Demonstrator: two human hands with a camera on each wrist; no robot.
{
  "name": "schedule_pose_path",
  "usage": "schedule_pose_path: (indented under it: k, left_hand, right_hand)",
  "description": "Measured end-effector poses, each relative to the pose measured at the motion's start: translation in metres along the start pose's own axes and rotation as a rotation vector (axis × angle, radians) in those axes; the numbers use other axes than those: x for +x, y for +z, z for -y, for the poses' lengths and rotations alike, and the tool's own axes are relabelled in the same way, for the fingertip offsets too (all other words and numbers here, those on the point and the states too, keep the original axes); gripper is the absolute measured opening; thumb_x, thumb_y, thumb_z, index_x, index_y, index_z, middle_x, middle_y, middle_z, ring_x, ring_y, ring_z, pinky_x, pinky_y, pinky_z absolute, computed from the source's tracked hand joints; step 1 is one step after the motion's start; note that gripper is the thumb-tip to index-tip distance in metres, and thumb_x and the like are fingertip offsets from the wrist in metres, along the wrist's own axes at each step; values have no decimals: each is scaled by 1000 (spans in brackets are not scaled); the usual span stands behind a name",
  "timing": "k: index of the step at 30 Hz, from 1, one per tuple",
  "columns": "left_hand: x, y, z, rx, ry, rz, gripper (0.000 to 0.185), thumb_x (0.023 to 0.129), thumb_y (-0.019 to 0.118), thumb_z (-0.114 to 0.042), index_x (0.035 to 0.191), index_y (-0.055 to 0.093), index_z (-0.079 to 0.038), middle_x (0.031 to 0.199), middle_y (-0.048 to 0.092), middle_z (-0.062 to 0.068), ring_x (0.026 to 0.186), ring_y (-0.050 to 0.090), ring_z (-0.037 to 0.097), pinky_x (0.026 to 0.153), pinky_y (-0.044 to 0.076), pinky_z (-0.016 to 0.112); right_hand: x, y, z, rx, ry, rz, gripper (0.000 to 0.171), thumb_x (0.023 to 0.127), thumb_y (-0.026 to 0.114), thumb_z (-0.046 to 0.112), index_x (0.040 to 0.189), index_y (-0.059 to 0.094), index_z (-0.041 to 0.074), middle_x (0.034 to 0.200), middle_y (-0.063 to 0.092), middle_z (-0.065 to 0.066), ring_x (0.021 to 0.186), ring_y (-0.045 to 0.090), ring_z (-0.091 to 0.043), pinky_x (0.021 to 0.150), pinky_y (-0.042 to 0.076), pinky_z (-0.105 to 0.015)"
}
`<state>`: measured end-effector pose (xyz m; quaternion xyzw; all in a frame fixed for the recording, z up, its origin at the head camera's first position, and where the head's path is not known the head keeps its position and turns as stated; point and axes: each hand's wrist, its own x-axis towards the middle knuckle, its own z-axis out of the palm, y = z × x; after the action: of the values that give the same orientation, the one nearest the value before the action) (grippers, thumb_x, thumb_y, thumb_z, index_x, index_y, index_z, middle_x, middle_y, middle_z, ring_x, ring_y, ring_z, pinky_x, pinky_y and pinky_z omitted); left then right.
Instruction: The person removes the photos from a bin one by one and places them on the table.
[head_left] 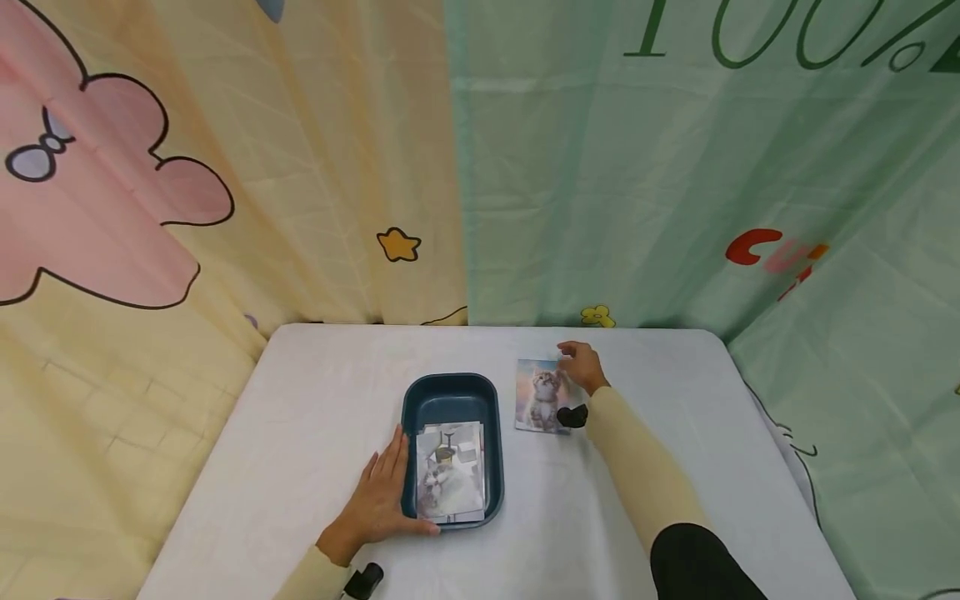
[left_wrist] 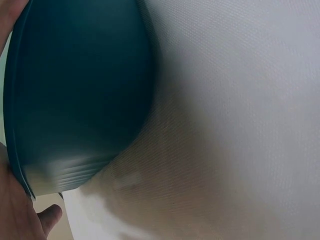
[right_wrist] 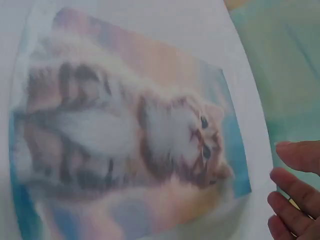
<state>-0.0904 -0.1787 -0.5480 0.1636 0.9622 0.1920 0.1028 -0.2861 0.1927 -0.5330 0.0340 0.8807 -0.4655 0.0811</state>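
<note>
Glossy kitten photo (head_left: 542, 397), right hand (head_left: 581, 364) beside, rounded tray (head_left: 450, 392)

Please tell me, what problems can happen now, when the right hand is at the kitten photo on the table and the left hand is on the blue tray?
1. The kitten photo lies flat on the white table, so the right hand may struggle to lift its edge and could bend it.
2. The gray cat photo in the blue tray overhangs the near rim; another photo dropped in might knock it out.
3. The left hand only rests against the tray's side, so the tray may slide.
</note>
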Motion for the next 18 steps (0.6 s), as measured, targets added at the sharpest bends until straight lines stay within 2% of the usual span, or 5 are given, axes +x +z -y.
schedule_pose_path:
  k: [3, 5, 9, 12, 18]
  left_hand:
    - [-1, 1, 0, 11, 8, 7, 146, 54, 69, -83, 151, 6, 6, 160, -3, 20, 146, 11, 36, 113, 10, 61]
    - [-2, 0, 0, 21, 17, 4, 146, 55, 67, -84, 151, 7, 7, 160, -2, 21, 146, 11, 36, 113, 8, 61]
    - [-2, -2, -1, 47, 37, -7, 146, 55, 63, -87, 150, 8, 8, 159, 0, 23, 146, 10, 35, 112, 7, 62]
    - [-1, -2, -1, 58, 41, -8, 146, 55, 62, -88, 150, 8, 9, 160, 0, 23, 146, 9, 35, 112, 8, 62]
    - [0, -1, 0, 61, 36, -32, 145, 54, 62, -88, 150, 11, 8, 160, 3, 22, 145, 13, 35, 112, 9, 63]
  right_hand:
    - [-7, 8, 9, -27, -40, -3, 41, 95, 57, 5, 135, 52, -3, 139, 48, -24, 131, 42, -40, 102, 40, -51]
    - [-13, 16, 18, -14, -108, -5, 39, 94, 58, 4, 132, 54, -4, 135, 52, -24, 128, 45, -39, 101, 41, -51]
    - [-29, 33, 36, 15, -222, -3, 29, 92, 62, 3, 120, 63, -5, 114, 65, -19, 108, 60, -33, 93, 49, -45]
    - [-43, 46, 48, 3, -275, 16, 23, 92, 63, 3, 113, 67, -3, 100, 69, -13, 94, 65, -27, 86, 53, -40]
    - [-67, 70, 66, -38, -388, 78, 21, 89, 67, 4, 110, 69, 1, 102, 70, -10, 97, 65, -27, 88, 52, -42]
